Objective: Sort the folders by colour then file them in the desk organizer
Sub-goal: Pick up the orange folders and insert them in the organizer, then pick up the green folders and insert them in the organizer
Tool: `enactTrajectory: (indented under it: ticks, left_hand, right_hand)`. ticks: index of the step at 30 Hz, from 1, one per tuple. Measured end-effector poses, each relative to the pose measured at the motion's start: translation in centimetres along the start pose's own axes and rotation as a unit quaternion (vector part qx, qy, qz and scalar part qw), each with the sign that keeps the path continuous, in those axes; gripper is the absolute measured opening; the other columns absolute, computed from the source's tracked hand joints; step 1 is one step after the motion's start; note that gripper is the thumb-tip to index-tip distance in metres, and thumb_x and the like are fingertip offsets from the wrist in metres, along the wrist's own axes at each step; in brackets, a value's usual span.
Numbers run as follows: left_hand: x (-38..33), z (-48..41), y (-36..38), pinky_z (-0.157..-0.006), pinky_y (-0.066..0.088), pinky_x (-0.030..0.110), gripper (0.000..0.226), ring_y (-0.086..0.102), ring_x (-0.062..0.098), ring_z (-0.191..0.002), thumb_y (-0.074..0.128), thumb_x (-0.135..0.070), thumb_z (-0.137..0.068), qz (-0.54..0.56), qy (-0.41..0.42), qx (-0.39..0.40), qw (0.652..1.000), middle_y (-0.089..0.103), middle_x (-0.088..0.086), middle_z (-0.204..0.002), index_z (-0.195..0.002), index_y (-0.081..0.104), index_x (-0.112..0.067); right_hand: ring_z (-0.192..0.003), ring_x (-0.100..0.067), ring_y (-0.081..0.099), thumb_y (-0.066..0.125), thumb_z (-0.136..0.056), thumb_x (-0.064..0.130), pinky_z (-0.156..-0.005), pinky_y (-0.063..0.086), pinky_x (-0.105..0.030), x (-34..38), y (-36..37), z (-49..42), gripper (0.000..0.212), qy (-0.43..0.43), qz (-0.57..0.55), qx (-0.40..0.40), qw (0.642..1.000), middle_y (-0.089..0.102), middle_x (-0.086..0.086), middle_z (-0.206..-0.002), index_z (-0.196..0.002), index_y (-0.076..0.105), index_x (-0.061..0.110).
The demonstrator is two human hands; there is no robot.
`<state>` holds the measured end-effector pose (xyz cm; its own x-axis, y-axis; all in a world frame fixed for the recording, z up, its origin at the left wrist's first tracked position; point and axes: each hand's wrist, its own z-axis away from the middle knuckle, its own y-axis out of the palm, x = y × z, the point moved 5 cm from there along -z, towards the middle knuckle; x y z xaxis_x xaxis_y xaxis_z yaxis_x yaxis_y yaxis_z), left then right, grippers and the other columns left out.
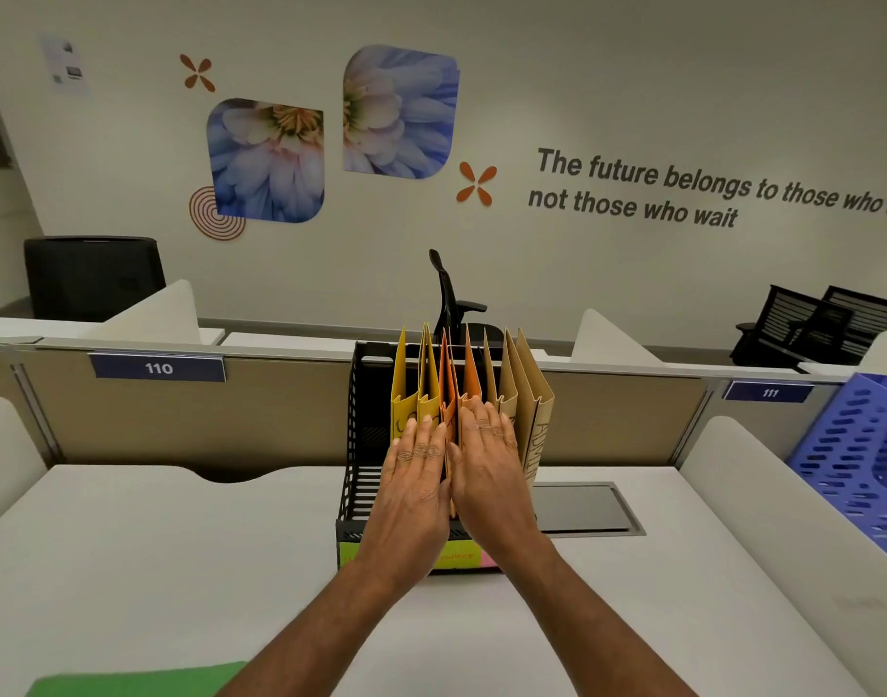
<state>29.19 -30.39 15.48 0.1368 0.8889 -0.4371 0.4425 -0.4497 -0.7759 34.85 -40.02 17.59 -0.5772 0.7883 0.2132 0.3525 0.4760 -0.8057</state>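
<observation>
The black desk organizer [362, 487] stands at the middle of the white desk [154, 545], its back against the tan partition [230, 415]. It holds upright folders sorted by colour: yellow folders [405, 394] at the left, orange folders [470, 377] in the middle and tan folders [529, 389] at the right. One tan spine carries lettering that is partly hidden. The leftmost slot, at 9 o'clock from the yellow folders, shows only black wall and slatted floor. Both hands lie flat with straight fingers, gripping nothing. The left hand [416, 475] presses on the front edges of the yellow folders, and the right hand [491, 465] presses on the orange ones and the nearest tan one. The inner edges of the hands touch. Coloured sticky notes [461, 556] line the organizer's front lip, just below the wrists. Open desk surface spreads from the organizer toward 8 and 4 o'clock. At 3 o'clock, just beside the organizer, a grey hatch [582, 508] sits flush in the desk. Further toward 3 o'clock a blue perforated tray [853, 460] stands at the desk's right edge beyond a white side panel [733, 460]. A green folder [139, 679] lies at 7 o'clock on the near edge, well apart from the organizer. A black office chair [451, 299] rises behind the partition at 12 o'clock.
</observation>
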Motion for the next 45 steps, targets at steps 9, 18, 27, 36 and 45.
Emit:
enactTrajectory:
  ticks: [9,18,27,36,45]
  left_hand:
    - [1.8,4.4,-1.1,-0.126,-0.005,0.038,0.058,-0.02,0.009,-0.151,0.028,-0.028,-0.108,-0.004,-0.004,-0.014,1.0,-0.013,-0.005,-0.165,-0.157,-0.004,-0.022]
    - [7.2,13.8,-2.2,-0.126,-0.002,0.038,0.06,-0.015,0.009,-0.153,0.034,-0.032,-0.107,-0.029,-0.08,0.001,0.996,-0.006,-0.004,-0.167,-0.159,0.005,-0.022]
    - [15.4,25.1,-3.8,-0.125,-0.007,0.034,0.065,-0.018,0.012,-0.152,0.041,-0.032,-0.105,-0.058,-0.228,0.034,0.971,-0.004,0.001,-0.167,-0.159,0.009,-0.016]
    - [23.5,33.8,-7.2,-0.124,0.009,0.051,0.065,0.013,0.033,-0.153,0.054,-0.035,-0.099,-0.114,-0.46,0.065,0.878,0.021,0.019,-0.163,-0.153,0.031,-0.007]
    - [26.2,36.9,-11.0,-0.105,0.032,0.05,0.051,0.055,0.039,-0.12,0.056,-0.037,-0.097,-0.091,-0.583,0.051,0.806,0.06,0.016,-0.132,-0.138,0.046,-0.009]
  right_hand:
    - [-0.153,-0.016,0.006,0.032,-0.107,0.03,-0.126,0.009,-0.043,2.6,-0.3,4.7,0.05,0.01,-0.049,-0.004,0.999,0.021,-0.006,-0.164,-0.153,0.032,0.012]
    - [-0.153,-0.019,-0.001,0.036,-0.106,0.03,-0.125,0.01,-0.044,8.1,5.2,13.1,0.052,0.019,-0.098,0.084,0.991,0.011,-0.005,-0.165,-0.154,0.029,0.012]
    - [-0.151,-0.006,-0.015,0.034,-0.106,0.034,-0.125,-0.003,-0.032,14.2,10.9,21.5,0.052,0.003,-0.162,0.165,0.973,0.011,-0.004,-0.165,-0.152,0.034,0.011]
    - [-0.144,-0.003,-0.03,0.019,-0.106,0.039,-0.119,-0.019,-0.025,18.6,14.0,29.2,0.055,-0.03,-0.163,0.3,0.94,-0.004,0.0,-0.166,-0.157,0.018,0.018]
    - [-0.153,-0.024,0.007,0.028,-0.106,0.036,-0.125,-0.005,-0.035,20.7,15.0,32.5,0.054,-0.057,-0.158,0.424,0.89,0.016,-0.006,-0.165,-0.155,0.02,0.015]
